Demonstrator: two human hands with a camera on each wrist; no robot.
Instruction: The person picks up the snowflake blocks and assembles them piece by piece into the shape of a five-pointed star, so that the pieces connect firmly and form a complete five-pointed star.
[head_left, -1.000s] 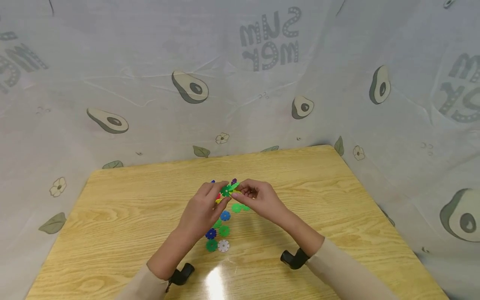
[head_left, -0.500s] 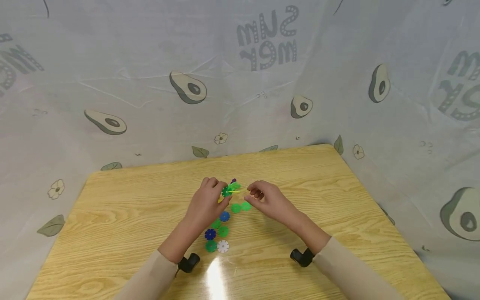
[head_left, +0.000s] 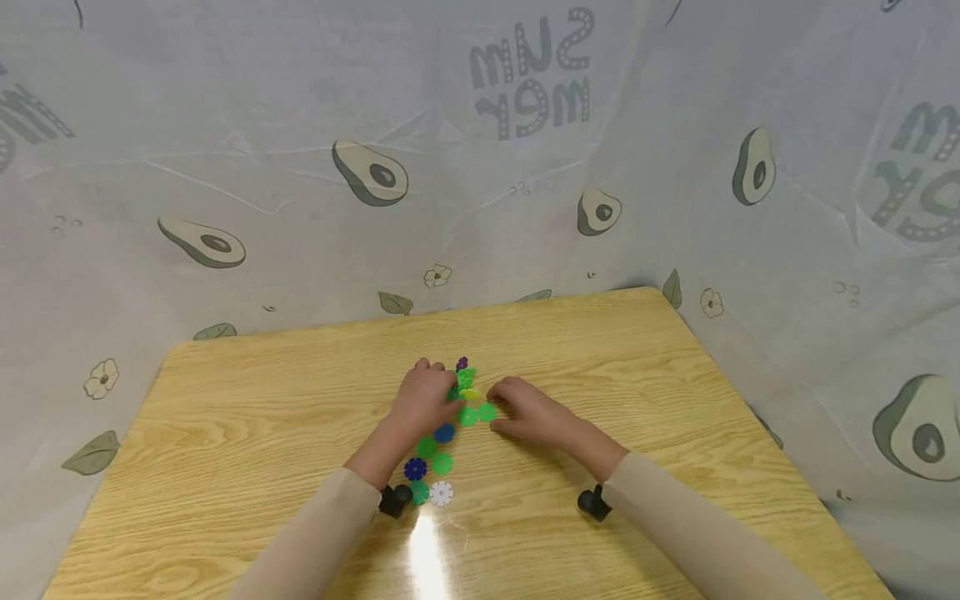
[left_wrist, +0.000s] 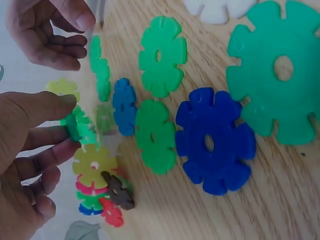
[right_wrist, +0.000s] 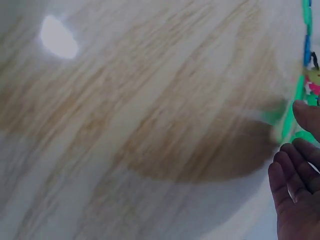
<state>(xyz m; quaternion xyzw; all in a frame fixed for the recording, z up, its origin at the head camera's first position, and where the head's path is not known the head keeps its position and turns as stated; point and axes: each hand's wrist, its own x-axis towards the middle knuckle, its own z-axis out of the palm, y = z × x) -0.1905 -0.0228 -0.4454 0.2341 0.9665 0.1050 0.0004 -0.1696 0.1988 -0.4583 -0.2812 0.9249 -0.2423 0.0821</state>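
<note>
Flower-shaped notched plastic discs lie about both hands. My left hand (head_left: 422, 403) pinches a green disc (left_wrist: 73, 125) between thumb and fingers, seen edge-on in the left wrist view. Bright green discs (head_left: 467, 377) and a yellow disc (head_left: 469, 393) appear joined to it. Just right of these, my right hand (head_left: 531, 413) holds nothing, its fingers loosely bent beside a flat pair of light green discs (head_left: 487, 412). Whether it touches that pair I cannot tell. Beyond the left hand's piece lies a purple disc (head_left: 462, 363); the hand partly hides the cluster.
Nearer on the wooden table (head_left: 247, 450) lie a blue disc (head_left: 444, 432), a dark blue disc (head_left: 415, 469), a white disc (head_left: 441, 493) and several green ones. A yellow disc (left_wrist: 95, 164) and a red disc (left_wrist: 112, 212) lie in the far cluster. A patterned curtain (head_left: 300, 125) hangs behind.
The right hand has let go of the piece, drawn away to the right, then come lower beside the light green pair. The left hand keeps hold of the green disc and has lowered slightly.
</note>
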